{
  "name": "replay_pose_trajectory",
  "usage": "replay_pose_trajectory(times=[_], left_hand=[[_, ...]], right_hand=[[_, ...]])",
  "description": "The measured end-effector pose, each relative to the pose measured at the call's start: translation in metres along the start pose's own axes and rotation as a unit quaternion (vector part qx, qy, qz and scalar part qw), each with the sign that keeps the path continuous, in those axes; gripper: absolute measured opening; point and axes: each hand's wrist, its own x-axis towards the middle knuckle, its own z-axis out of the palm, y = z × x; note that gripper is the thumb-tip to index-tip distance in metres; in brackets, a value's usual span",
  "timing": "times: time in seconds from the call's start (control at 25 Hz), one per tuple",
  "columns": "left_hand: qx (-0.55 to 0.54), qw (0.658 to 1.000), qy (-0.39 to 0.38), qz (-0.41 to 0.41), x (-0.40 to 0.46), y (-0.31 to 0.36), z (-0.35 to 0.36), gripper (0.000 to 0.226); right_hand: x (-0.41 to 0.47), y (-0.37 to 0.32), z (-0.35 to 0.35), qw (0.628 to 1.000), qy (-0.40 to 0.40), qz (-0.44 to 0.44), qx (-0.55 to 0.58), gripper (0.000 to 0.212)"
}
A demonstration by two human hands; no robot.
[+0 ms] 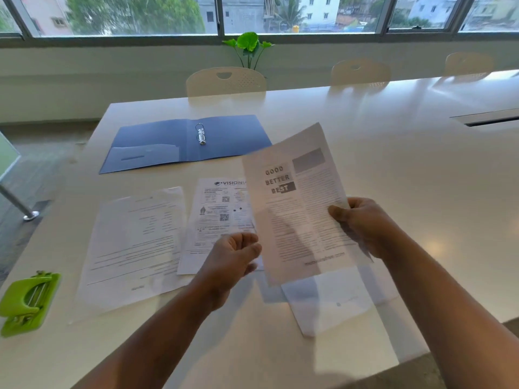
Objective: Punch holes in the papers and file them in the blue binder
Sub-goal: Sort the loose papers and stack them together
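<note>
White printed sheet [297,209] pinched in the right hand [365,226]; left hand [233,256] loosely curled, touching its edge.

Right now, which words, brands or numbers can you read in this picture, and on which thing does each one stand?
"GOOD BETTER BEST": on the held sheet, pinched by the right hand.
"VISIONIA", cut off by the held sheet: heading of the middle sheet on the table.
Body text and footer of the held sheet, QR codes and small print of the middle sheet, all of the left sheet: too blurred.
Blue binder, green hole punch: no readable text.
</note>
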Motion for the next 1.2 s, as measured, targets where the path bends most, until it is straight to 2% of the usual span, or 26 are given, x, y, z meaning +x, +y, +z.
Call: replay_pose_trajectory(times=[0.12, 0.2, 0.32, 0.4, 0.52, 0.64, 0.76, 0.92, 1.0, 1.2], left_hand=[[-0.037, 0.997, -0.037, -0.049, -0.007, -0.006, 0.012, 0.056], [-0.099, 0.992, -0.023, -0.079, -0.007, -0.005, 0.016, 0.060], [-0.187, 0.976, -0.002, -0.116, -0.004, -0.004, 0.019, 0.053], [-0.224, 0.965, 0.003, -0.135, -0.004, -0.003, 0.021, 0.040], [-0.255, 0.955, 0.003, -0.148, -0.004, -0.003, 0.028, 0.018], [-0.306, 0.941, 0.011, -0.142, 0.000, -0.003, 0.035, 0.011], [-0.253, 0.959, 0.024, -0.124, 0.009, -0.006, 0.046, 0.006], [-0.053, 0.995, 0.042, -0.074, 0.017, -0.011, 0.054, 0.014], [0.010, 0.997, 0.074, -0.021, 0.015, -0.007, 0.049, 0.021], [0.032, 0.984, 0.144, 0.099, 0.004, 0.016, 0.011, 0.027]], right_hand=[[0.010, 0.012, -0.030, 0.998, 0.043, 0.029, -0.033, 0.013], [0.013, 0.020, -0.041, 0.996, 0.047, 0.056, -0.054, 0.012], [0.009, 0.031, -0.043, 0.992, 0.022, 0.100, -0.071, 0.012], [0.004, 0.034, -0.039, 0.991, 0.012, 0.117, -0.065, 0.012], [0.005, 0.037, -0.039, 0.991, 0.012, 0.110, -0.079, 0.014], [0.004, 0.040, -0.038, 0.990, 0.013, 0.105, -0.097, 0.014], [-0.001, 0.040, -0.037, 0.990, 0.009, 0.106, -0.091, 0.013], [-0.006, 0.036, -0.039, 0.992, -0.002, 0.113, -0.052, 0.014], [-0.007, 0.036, -0.040, 0.994, 0.007, 0.104, -0.037, 0.014], [-0.013, 0.028, -0.038, 0.998, 0.041, 0.035, -0.027, 0.014]])
